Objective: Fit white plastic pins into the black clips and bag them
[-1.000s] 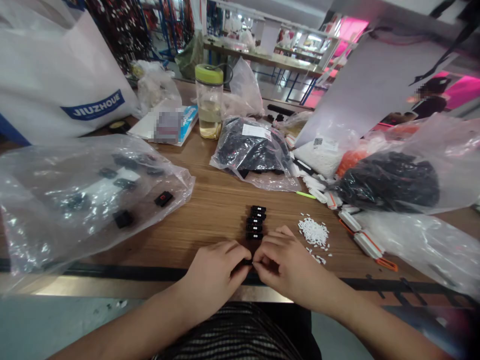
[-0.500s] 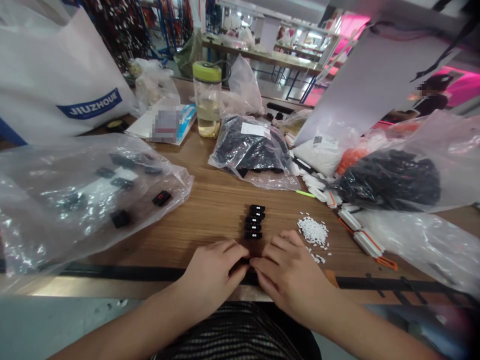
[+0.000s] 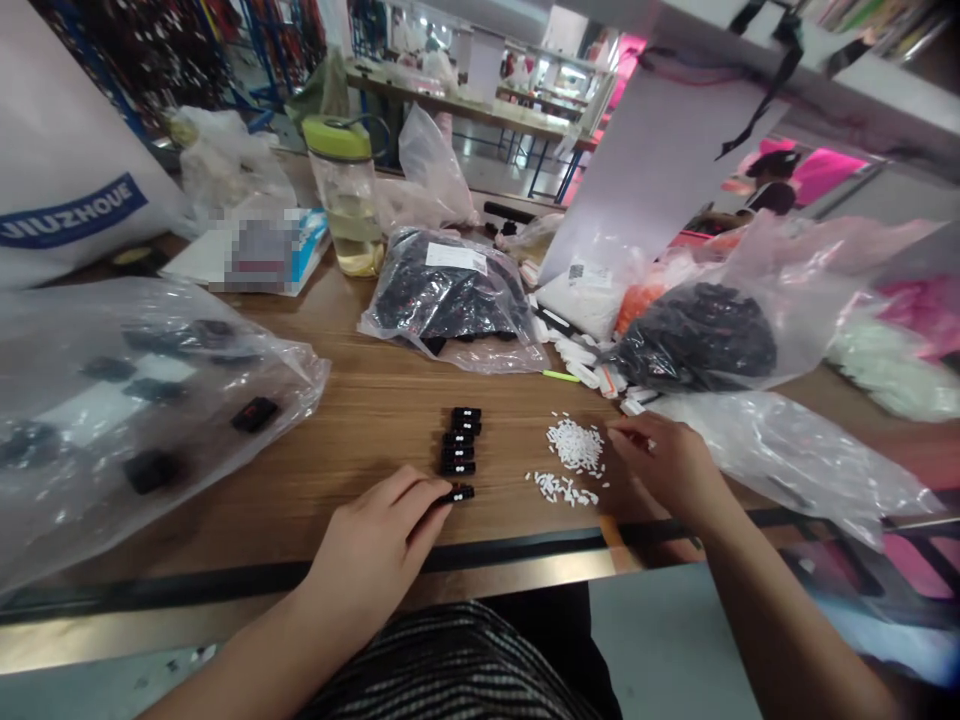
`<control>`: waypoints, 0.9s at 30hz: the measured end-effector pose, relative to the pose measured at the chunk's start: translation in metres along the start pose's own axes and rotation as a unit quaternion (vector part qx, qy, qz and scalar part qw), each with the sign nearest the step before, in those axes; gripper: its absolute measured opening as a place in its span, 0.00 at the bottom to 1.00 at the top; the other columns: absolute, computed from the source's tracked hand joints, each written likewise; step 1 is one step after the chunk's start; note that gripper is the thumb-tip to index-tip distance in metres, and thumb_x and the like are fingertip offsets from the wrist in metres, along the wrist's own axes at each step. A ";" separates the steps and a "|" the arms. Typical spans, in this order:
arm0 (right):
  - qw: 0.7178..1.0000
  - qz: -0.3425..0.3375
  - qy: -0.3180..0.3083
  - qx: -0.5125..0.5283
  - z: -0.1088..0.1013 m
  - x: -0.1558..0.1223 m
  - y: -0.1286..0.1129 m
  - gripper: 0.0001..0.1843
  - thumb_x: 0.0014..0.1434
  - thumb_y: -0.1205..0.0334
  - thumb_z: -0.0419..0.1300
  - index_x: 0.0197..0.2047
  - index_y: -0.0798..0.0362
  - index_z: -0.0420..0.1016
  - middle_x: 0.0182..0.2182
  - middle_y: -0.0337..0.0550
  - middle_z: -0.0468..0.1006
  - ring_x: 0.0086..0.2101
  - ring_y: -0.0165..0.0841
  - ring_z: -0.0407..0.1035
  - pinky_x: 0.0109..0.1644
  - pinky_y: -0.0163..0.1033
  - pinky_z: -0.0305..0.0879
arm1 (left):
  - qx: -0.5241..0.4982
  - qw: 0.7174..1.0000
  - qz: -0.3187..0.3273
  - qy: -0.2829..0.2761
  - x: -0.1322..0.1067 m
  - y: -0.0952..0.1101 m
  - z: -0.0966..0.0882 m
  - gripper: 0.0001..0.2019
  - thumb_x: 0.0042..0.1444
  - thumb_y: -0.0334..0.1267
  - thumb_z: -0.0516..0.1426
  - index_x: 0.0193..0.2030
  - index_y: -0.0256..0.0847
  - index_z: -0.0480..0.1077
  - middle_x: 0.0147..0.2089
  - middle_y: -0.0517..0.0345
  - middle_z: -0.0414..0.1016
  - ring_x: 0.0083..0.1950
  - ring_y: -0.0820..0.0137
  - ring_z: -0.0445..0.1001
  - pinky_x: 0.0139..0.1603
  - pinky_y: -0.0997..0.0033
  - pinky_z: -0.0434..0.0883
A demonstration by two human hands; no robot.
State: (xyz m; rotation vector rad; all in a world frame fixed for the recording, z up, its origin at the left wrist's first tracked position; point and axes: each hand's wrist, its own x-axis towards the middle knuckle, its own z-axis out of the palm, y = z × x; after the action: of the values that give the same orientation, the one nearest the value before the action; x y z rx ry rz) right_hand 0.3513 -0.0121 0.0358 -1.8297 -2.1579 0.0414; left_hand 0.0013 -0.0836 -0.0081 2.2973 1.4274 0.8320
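My left hand (image 3: 386, 525) rests at the near edge of the table, thumb and fingers pinching a small black plastic block (image 3: 460, 494) with two white dots on its end. Just beyond it stands a short column of similar black blocks (image 3: 459, 453), each showing paired white dots. To the right lies a heap of tiny white pegs (image 3: 576, 444), with a looser scatter of white pegs (image 3: 564, 490) nearer me. My right hand (image 3: 671, 465) is beside that heap, fingers curled together; a white speck shows by them, but what they hold is hidden.
A clear bag of black parts (image 3: 454, 290) sits behind the blocks. On the left spreads another plastic bag (image 3: 225, 400). A lidded bottle (image 3: 345, 200), white clips (image 3: 585, 360), a green stick (image 3: 561, 376) and a bag of dark parts (image 3: 705, 335) surround the work area. A person is in the background.
My right hand has left the black block beside my left hand and moved right, past the white pegs. My left hand keeps the block. The view has turned right.
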 end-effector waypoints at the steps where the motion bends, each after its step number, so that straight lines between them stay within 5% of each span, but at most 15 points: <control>1: 1.000 0.018 -0.008 0.000 0.000 0.002 0.012 0.12 0.60 0.57 0.57 0.38 0.51 0.82 0.32 0.43 0.83 0.30 0.36 0.75 0.37 0.39 0.65 | 0.001 1.000 -0.004 -0.002 0.000 0.000 0.000 0.08 0.67 0.38 0.54 0.48 0.45 0.73 0.43 0.60 0.76 0.41 0.66 0.78 0.42 0.64 0.76; 7: 0.999 0.032 -0.020 -0.010 0.005 0.024 0.030 0.14 0.59 0.58 0.57 0.39 0.51 0.83 0.37 0.44 0.85 0.34 0.38 0.76 0.39 0.39 0.67 | -0.014 1.000 -0.010 -0.012 0.001 -0.001 -0.002 0.07 0.67 0.38 0.54 0.48 0.47 0.72 0.44 0.61 0.76 0.42 0.67 0.78 0.43 0.65 0.76; 14: 0.987 -0.054 -0.086 -0.122 0.013 0.085 -0.014 0.18 0.64 0.60 0.54 0.51 0.51 0.81 0.43 0.47 0.83 0.39 0.36 0.76 0.42 0.37 0.66 | -0.029 1.000 0.005 -0.006 0.000 -0.002 -0.001 0.07 0.66 0.37 0.54 0.48 0.47 0.73 0.44 0.61 0.77 0.43 0.68 0.78 0.43 0.66 0.75; 17: 0.979 -0.059 -0.116 -0.158 0.021 0.103 -0.030 0.14 0.60 0.63 0.56 0.43 0.54 0.83 0.36 0.51 0.83 0.36 0.40 0.76 0.39 0.39 0.64 | -0.032 0.999 0.007 -0.002 0.001 -0.003 -0.001 0.07 0.66 0.36 0.54 0.48 0.47 0.73 0.44 0.61 0.77 0.43 0.68 0.78 0.43 0.67 0.75; 23: 0.968 -0.081 -0.144 -0.186 0.008 0.095 -0.028 0.10 0.56 0.64 0.57 0.36 0.56 0.80 0.40 0.55 0.81 0.40 0.42 0.74 0.40 0.40 0.64 | -0.034 0.999 0.014 -0.004 0.001 -0.002 -0.001 0.08 0.67 0.37 0.54 0.47 0.47 0.73 0.43 0.60 0.77 0.43 0.68 0.78 0.43 0.67 0.76; 27: 0.971 -0.068 -0.179 -0.144 -0.023 0.080 -0.008 0.08 0.56 0.62 0.59 0.36 0.53 0.79 0.32 0.44 0.81 0.33 0.35 0.74 0.36 0.36 0.64 | -0.033 0.999 0.014 -0.005 0.001 -0.002 -0.001 0.07 0.67 0.36 0.54 0.47 0.47 0.72 0.44 0.61 0.77 0.43 0.68 0.78 0.44 0.66 0.76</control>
State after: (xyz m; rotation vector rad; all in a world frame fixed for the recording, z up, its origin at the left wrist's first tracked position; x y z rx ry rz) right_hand 0.3388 0.0600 0.0765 -1.9444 -2.6556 0.0304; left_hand -0.0006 -0.0817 -0.0076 2.2727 1.3462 0.8603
